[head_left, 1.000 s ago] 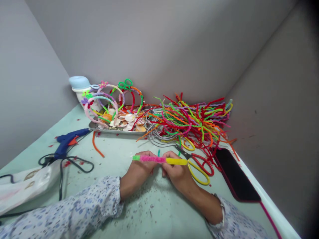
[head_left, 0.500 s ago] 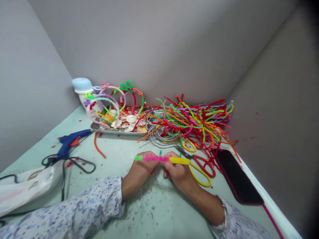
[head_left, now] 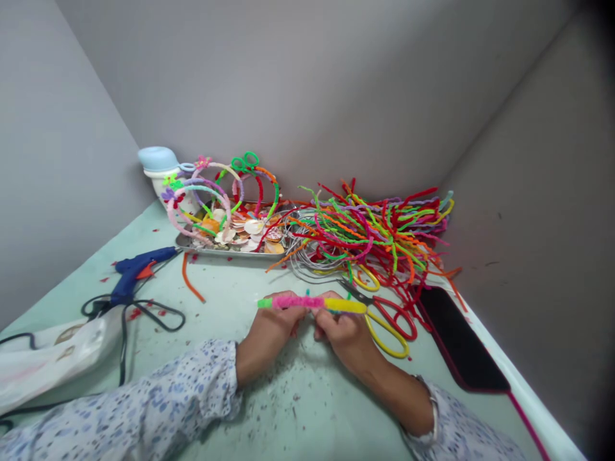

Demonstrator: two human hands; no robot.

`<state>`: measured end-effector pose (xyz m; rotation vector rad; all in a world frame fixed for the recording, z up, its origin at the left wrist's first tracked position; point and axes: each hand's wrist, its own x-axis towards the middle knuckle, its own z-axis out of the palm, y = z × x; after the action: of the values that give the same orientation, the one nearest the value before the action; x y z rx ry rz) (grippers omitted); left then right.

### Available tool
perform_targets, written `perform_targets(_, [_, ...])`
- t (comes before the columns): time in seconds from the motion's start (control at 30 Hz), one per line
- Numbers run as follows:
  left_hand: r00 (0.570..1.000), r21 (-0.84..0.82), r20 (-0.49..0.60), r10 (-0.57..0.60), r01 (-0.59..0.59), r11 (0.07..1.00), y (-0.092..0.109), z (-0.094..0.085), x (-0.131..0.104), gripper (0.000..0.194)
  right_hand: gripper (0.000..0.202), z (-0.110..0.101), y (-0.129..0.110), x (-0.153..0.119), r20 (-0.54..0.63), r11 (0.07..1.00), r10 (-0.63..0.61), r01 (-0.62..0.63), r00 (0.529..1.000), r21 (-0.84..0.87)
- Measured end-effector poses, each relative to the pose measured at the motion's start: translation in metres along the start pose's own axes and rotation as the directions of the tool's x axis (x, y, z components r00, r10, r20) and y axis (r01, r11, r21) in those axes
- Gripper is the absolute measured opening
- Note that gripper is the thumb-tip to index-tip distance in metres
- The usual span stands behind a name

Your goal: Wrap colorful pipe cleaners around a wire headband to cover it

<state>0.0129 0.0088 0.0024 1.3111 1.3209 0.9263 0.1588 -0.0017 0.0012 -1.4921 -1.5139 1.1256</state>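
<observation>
Fuzzy band [head_left: 298,301], green, pink and yellow, is gripped by my left hand [head_left: 273,330] and right hand [head_left: 344,331], near the red-handled scissors [head_left: 378,300] on the table [head_left: 235,282].

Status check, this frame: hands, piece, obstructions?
Left hand, right hand both holding the green-pink-yellow fuzzy band. Red-handled scissors lie close by right hand.

Soft, muted light here, the left wall [head_left: 57,141] paler, the right wall [head_left: 538,211] sinking into dimness, and black swallowing the far-right edge! Wide-angle stretch pulls at the left sleeve [head_left: 144,403]; fuzz on the pipe-cleaner-wrapped band [head_left: 298,301] smudges softly.
</observation>
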Motion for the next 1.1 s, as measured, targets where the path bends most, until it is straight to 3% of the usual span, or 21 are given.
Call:
perform_targets(0.13, [0.998,0.081,-0.02,-0.063,0.065,0.995,-0.006,0.0,0.001,0.041,0.028,0.0,-0.002,0.003,-0.011,0.998,0.063,-0.063,0.998,-0.025])
perform_targets(0.23, [1.0,0.087,0.001,-0.03,0.03,0.996,-0.013,-0.001,0.002,0.038,0.035,-0.001,-0.006,0.002,0.0,0.998,0.045,-0.045,0.999,-0.046])
perform_targets(0.53, [0.982,0.2,0.082,0.171,-0.185,0.962,-0.013,-0.008,0.003,0.024,0.028,0.004,-0.001,-0.001,-0.035,0.993,-0.023,0.019,0.999,-0.12])
perform_targets(0.63, [0.987,0.206,0.071,0.142,-0.153,0.967,-0.009,-0.007,0.003,0.029,0.026,0.006,0.002,-0.001,-0.066,0.985,-0.056,0.045,0.996,-0.166])
perform_targets(0.8, [0.998,0.1,0.045,-0.035,0.03,0.995,-0.005,-0.001,0.003,0.037,0.02,0.003,0.005,0.002,-0.043,0.999,-0.024,0.022,0.999,-0.043])
perform_targets(0.97, [1.0,-0.152,0.015,0.012,-0.01,0.988,-0.003,0.003,0.0,0.011,0.011,0.0,0.009,0.008,-0.005,0.982,0.074,-0.072,0.997,0.174])
perform_targets(1.1, [0.987,-0.197,0.007,0.159,-0.154,0.968,-0.001,0.004,-0.001,0.01,0.037,-0.005,0.005,0.007,0.002,0.989,0.139,-0.139,0.99,0.053])
